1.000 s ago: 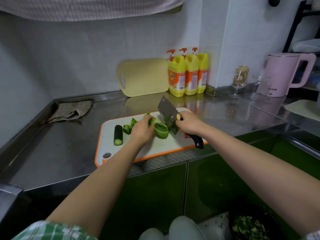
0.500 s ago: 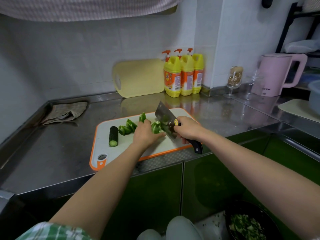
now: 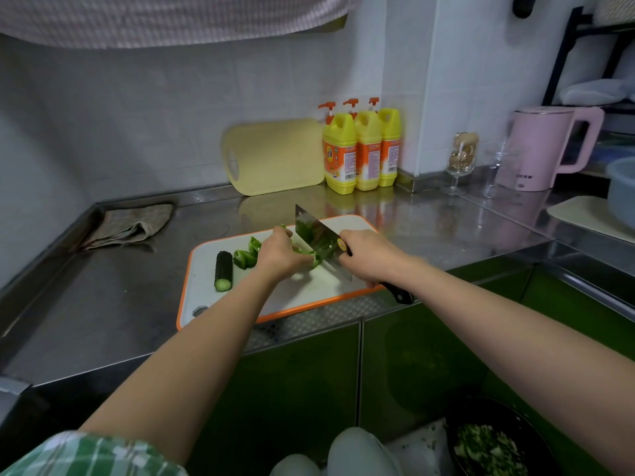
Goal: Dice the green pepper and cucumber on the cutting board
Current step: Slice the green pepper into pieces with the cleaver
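Cucumber [image 3: 223, 270] lies whole at the left of the board [image 3: 220, 304], one cut end facing the camera, no dice taken from it; that half of the task looks untouched. Just right of it sit a few pepper pieces [image 3: 244, 258], coarse chunks rather than dice, so they probably need further cuts. Next comes the left hand [image 3: 279, 255], fingers curled down and pressing on the pepper [image 3: 311, 257] near the board's middle; most of that piece is hidden under the hand. Against it stands the cleaver [image 3: 314, 237], blade tilted and edge down at the pepper beside the left fingertips. The right hand [image 3: 369, 257] is wrapped tight round the cleaver's handle, the black butt poking past the board's front edge. By my judgement the work is in its early part: pepper roughly sectioned and being cut now, fine dicing and all of the cucumber left.
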### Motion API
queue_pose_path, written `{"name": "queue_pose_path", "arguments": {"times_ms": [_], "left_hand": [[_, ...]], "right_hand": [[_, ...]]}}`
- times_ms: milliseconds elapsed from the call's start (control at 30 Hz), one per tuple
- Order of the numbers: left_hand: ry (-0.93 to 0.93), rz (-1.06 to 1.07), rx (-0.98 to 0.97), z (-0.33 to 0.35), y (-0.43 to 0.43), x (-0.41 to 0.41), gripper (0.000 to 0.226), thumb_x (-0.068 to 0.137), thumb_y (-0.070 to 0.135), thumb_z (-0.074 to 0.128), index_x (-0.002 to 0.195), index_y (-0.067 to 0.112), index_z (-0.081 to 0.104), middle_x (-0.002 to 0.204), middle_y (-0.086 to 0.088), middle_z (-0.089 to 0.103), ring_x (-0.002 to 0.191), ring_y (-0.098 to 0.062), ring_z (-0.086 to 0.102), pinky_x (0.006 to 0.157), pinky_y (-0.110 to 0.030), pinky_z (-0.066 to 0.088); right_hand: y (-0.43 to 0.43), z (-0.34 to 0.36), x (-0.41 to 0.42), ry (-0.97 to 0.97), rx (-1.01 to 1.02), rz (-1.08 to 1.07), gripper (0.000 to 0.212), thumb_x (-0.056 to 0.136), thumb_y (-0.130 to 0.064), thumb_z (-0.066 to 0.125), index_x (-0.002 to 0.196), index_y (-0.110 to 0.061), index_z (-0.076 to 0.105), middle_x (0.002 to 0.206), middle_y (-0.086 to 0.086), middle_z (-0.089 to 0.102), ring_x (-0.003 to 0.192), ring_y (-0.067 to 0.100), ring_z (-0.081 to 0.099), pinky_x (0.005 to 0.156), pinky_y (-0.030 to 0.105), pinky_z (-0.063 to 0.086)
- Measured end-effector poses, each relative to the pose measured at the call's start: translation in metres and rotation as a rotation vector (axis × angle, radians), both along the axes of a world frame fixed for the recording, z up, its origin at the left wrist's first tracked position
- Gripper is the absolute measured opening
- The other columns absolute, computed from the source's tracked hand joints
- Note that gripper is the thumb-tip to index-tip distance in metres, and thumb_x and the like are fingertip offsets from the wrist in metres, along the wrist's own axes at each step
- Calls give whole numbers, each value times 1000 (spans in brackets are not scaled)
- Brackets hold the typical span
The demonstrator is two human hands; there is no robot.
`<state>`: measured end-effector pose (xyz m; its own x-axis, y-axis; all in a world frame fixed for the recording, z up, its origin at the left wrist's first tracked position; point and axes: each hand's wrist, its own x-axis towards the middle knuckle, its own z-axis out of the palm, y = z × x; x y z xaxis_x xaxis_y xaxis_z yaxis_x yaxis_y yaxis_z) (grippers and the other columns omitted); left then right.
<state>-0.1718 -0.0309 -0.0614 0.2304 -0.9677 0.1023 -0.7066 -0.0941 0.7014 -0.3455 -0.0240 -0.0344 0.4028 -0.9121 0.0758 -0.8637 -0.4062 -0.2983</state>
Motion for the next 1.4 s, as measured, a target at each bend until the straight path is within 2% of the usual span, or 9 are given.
{"name": "queue_pose_path", "arguments": {"times_ms": [167,300,467,633,800,900,1100,1267,1400], "left_hand": [[25,-20,-2,1,1,0,69,77,18,79,134,6,41,100,-5,59,102,-27,60,91,-42,52],[35,-16,-12,-2,0,1,66,77,19,79,131,6,42,102,-7,62,100,-26,61,91,-43,51],[45,-30,-46,-7,1,5,66,75,19,81,128,6,43,104,-9,65,97,-26,63,89,-43,52],[-200,-73,-173,-8,7,12,55,74,20,76,121,11,49,100,-4,62,93,-23,59,78,-36,49],[-658,-40,-202,-17,7,32,51,79,43,66,121,17,55,114,-8,59,111,-30,43,86,-38,38],[-748,-38,-327,-15,5,31,49,79,46,62,120,20,56,119,-6,56,115,-27,40,88,-37,32],[-944,-270,-144,-21,-22,8,49,96,39,43,144,28,39,159,-1,24,148,-26,12,117,-50,9],[-1149,-163,-131,-29,-30,23,39,101,21,36,139,14,41,147,-9,39,146,-29,16,117,-49,15],[-1055,-107,-204,-31,-32,32,38,96,21,45,133,12,48,140,-11,46,140,-33,25,116,-48,15]], "right_hand": [[9,0,3,88,44,-14,9,95,-20,43,92,-14,48,107,16,61,97,33,57,78,36,47],[8,-6,16,132,69,-69,16,95,-16,45,107,-10,53,100,10,61,88,31,59,69,33,46],[-1,-9,33,169,93,-99,13,94,-13,47,101,-9,57,85,9,69,62,24,63,55,28,46],[-9,-6,36,103,152,-101,16,83,-1,49,94,-6,59,77,14,71,53,25,67,52,29,53],[-14,-5,14,-330,98,-116,11,93,-8,39,96,-6,49,70,16,60,47,28,63,44,30,47],[-24,1,-5,-449,67,-200,10,94,-9,39,99,-6,47,70,14,58,43,24,60,39,28,46],[-25,-9,-20,-440,145,-225,19,94,-3,37,79,-12,44,62,13,53,40,22,56,35,23,41],[-38,-22,-18,-407,218,-210,13,93,-3,38,85,-4,47,60,17,50,40,22,54,31,19,37],[-45,-25,-14,-372,259,-186,10,91,-6,39,88,-6,48,64,19,55,46,27,58,39,23,41]]}}
